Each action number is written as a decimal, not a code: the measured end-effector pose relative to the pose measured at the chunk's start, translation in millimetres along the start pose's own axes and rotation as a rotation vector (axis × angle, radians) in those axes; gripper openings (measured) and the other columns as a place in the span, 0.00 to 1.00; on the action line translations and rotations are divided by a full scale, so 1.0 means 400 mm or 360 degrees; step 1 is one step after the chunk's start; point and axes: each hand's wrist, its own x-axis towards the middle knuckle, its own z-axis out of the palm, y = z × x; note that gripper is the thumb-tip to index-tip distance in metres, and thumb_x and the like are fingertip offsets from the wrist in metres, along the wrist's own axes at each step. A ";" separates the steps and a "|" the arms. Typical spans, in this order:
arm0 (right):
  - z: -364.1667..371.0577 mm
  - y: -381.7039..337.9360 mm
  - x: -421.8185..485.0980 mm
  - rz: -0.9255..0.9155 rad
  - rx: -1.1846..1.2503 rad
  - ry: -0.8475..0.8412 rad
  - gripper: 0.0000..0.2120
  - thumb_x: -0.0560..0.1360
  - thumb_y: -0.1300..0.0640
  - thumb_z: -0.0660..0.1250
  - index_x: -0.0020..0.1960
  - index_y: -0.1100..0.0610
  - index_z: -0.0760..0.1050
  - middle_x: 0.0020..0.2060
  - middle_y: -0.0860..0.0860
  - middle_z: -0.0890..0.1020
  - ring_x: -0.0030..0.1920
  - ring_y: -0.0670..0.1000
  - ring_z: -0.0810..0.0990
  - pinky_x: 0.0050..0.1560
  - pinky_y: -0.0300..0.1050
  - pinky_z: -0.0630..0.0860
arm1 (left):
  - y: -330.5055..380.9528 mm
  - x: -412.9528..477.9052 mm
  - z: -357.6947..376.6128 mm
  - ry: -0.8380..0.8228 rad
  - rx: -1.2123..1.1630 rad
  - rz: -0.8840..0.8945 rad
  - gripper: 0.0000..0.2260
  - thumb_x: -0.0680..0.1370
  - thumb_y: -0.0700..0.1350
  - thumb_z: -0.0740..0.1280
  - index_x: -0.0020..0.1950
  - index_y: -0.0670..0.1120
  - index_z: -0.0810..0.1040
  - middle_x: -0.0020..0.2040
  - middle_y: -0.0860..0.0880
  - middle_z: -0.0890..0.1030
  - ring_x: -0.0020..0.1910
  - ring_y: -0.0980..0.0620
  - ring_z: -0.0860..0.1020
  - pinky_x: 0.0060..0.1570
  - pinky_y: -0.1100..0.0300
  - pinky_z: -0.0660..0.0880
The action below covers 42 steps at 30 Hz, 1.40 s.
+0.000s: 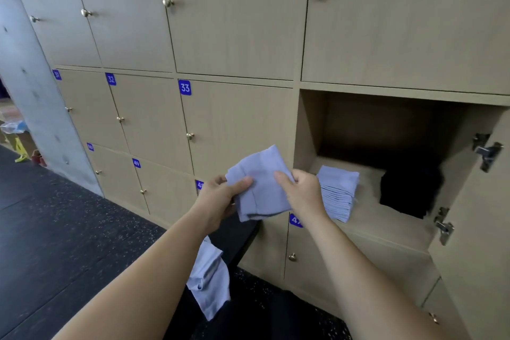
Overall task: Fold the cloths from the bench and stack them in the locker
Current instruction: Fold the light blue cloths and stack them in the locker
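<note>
Left hand (220, 196): thumb laid over the front of a pale blue cloth (262, 188), fingers curled behind it, pinching its left edge. Right hand (302, 190): same sort of grip on the right edge, thumb in front, fingers tucked behind. The cloth is held in the air between the two hands, partly folded, with a crease running down its middle and its lower edge hanging free.

Just right of the right hand, partly hidden by it: a stack of folded blue cloths (338, 190) on the floor of the open locker (372, 219), near its front left corner. Further right of that hand, apart from the stack, lies a black bundle (408, 190) (cannot tell what it is). The locker door (480, 243) stands open at far right, two metal hinges showing.

Below the left hand, beside the forearm: the dark desk (237, 234), with a loose blue cloth (209, 276) crumpled and draped over its edge. Up and left of the left hand: shut locker doors, one with the plate 33 (185, 87).
</note>
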 end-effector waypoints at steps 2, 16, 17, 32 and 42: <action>-0.018 0.017 -0.002 0.0015 -0.0011 0.0108 0.24 0.74 0.54 0.69 0.29 0.53 0.57 0.25 0.46 0.59 0.29 0.47 0.57 0.30 0.43 0.55 | -0.030 0.006 0.042 -0.0065 -0.0020 -0.0104 0.14 0.76 0.42 0.72 0.57 0.36 0.78 0.48 0.41 0.86 0.46 0.44 0.85 0.41 0.53 0.82; -0.178 0.140 0.029 0.0196 -0.0228 0.0376 0.23 0.80 0.55 0.62 0.29 0.55 0.59 0.24 0.48 0.64 0.29 0.48 0.62 0.32 0.46 0.59 | -0.131 0.103 0.241 -0.0211 0.0271 0.0011 0.11 0.78 0.46 0.69 0.58 0.44 0.80 0.50 0.46 0.86 0.51 0.46 0.84 0.55 0.48 0.79; -0.184 0.152 0.034 0.0235 -0.0218 0.0395 0.23 0.80 0.53 0.61 0.29 0.56 0.60 0.24 0.48 0.65 0.29 0.49 0.64 0.33 0.46 0.60 | -0.140 0.110 0.252 -0.0215 0.0309 0.0037 0.11 0.78 0.47 0.69 0.58 0.44 0.80 0.50 0.46 0.86 0.51 0.46 0.84 0.55 0.47 0.80; -0.289 0.379 0.144 0.0575 -0.0271 0.0370 0.24 0.71 0.54 0.71 0.25 0.54 0.60 0.20 0.45 0.61 0.27 0.47 0.60 0.32 0.45 0.59 | -0.265 0.289 0.396 -0.0132 0.0393 -0.0029 0.10 0.75 0.44 0.73 0.49 0.38 0.80 0.44 0.42 0.85 0.43 0.44 0.84 0.40 0.54 0.80; -0.349 0.423 0.361 0.0498 -0.0676 0.0507 0.11 0.73 0.56 0.69 0.33 0.57 0.76 0.30 0.53 0.79 0.35 0.53 0.77 0.34 0.44 0.67 | -0.218 0.547 0.506 -0.0339 0.0585 0.0011 0.09 0.76 0.34 0.68 0.53 0.44 0.83 0.46 0.46 0.86 0.46 0.47 0.84 0.43 0.57 0.79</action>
